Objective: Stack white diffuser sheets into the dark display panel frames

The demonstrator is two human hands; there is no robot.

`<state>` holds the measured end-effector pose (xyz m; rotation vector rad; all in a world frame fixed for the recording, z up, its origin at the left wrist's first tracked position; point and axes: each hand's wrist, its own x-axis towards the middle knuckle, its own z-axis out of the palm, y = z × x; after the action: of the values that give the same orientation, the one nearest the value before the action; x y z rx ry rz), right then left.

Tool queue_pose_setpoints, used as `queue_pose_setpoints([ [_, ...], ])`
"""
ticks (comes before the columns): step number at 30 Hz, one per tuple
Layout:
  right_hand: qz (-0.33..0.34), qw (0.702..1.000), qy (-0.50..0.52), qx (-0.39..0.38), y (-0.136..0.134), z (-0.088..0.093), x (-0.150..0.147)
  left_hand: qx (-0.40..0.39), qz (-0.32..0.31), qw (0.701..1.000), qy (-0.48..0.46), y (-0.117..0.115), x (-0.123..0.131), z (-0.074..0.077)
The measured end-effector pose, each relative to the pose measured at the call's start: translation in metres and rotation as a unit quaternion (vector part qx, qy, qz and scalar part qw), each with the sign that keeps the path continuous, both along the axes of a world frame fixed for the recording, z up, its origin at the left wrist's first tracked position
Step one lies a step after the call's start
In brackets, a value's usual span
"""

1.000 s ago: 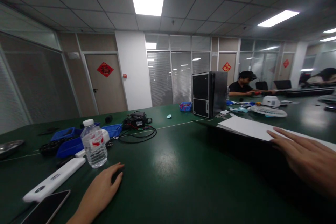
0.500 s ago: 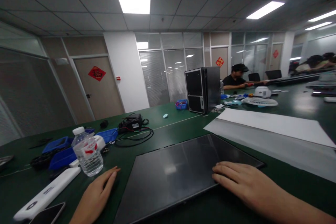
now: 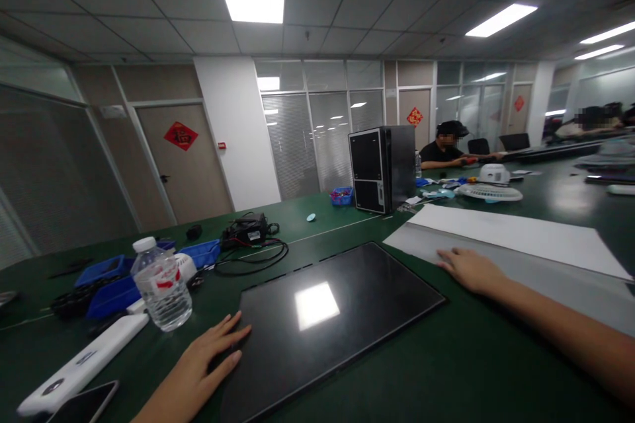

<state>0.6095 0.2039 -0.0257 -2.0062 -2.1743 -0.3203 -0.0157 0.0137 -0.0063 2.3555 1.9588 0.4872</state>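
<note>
A flat black glossy panel [image 3: 342, 304] lies on the green table [image 3: 446, 370] in front of me. My left hand [image 3: 203, 363] rests open with its fingertips at the panel's near left corner. My right hand [image 3: 471, 269] lies flat and open on a large white sheet [image 3: 520, 234] just right of the panel, fingers stretched out. A clear water bottle [image 3: 161, 284] with a white cap stands left of my left hand.
A white oblong device [image 3: 79, 365] and a phone [image 3: 84, 404] lie at the near left. Blue trays [image 3: 116, 277], a black box with cables [image 3: 248, 234] and a black computer tower [image 3: 381, 168] stand further back. A person sits at the far right.
The black panel came down flat onto the table. My right hand left the panel and moved right onto the white sheet. My left hand slid up to the panel's corner.
</note>
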Motion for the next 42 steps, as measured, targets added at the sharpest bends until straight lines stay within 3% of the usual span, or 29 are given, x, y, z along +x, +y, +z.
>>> queue_pose_setpoints([
  [5, 0.021, 1.0, -0.005, 0.005, -0.006, 0.0, -0.01, 0.014, 0.042, 0.999, 0.007, 0.002, -0.012, -0.005],
  [12, 0.055, 0.996, 0.024, 0.062, -0.036, 0.03, -0.049, 0.019, 0.079, 0.996, 0.022, -0.01, -0.011, 0.007],
  [17, 0.263, 0.955, 0.088, 0.103, -0.08, 0.047, -0.118, 0.011, 0.081, 0.996, 0.025, -0.01, -0.008, 0.011],
  [22, 0.438, 0.892, 0.088, -0.065, -0.127, 0.06, -0.193, 0.013, 0.072, 0.997, 0.019, -0.006, -0.005, 0.011],
  [24, 0.482, 0.865, 0.094, -0.102, -0.136, 0.06, -0.213, 0.018, 0.078, 0.997, 0.017, -0.006, -0.005, 0.01],
  [28, 0.506, 0.846, 0.129, -0.11, -0.135, 0.049, -0.24, 0.023, 0.094, 0.995, 0.031, -0.003, -0.003, 0.01],
  [34, 0.529, 0.827, 0.15, -0.116, -0.124, 0.046, -0.258, 0.016, 0.074, 0.996, 0.041, 0.002, 0.0, 0.009],
  [37, 0.511, 0.843, 0.135, -0.102, -0.129, 0.049, -0.255, 0.003, 0.08, 0.996, 0.036, 0.003, 0.003, 0.011],
  [39, 0.516, 0.848, 0.107, -0.055, -0.143, 0.04, -0.244, -0.002, 0.084, 0.996, 0.028, 0.004, 0.004, 0.011],
  [41, 0.526, 0.844, 0.096, 0.045, -0.164, 0.02, -0.224, -0.001, 0.086, 0.996, 0.019, 0.007, 0.003, 0.01],
  [42, 0.499, 0.85, 0.119, 0.121, -0.177, 0.008, -0.211, 0.002, 0.087, 0.996, 0.015, 0.01, 0.001, 0.008],
])
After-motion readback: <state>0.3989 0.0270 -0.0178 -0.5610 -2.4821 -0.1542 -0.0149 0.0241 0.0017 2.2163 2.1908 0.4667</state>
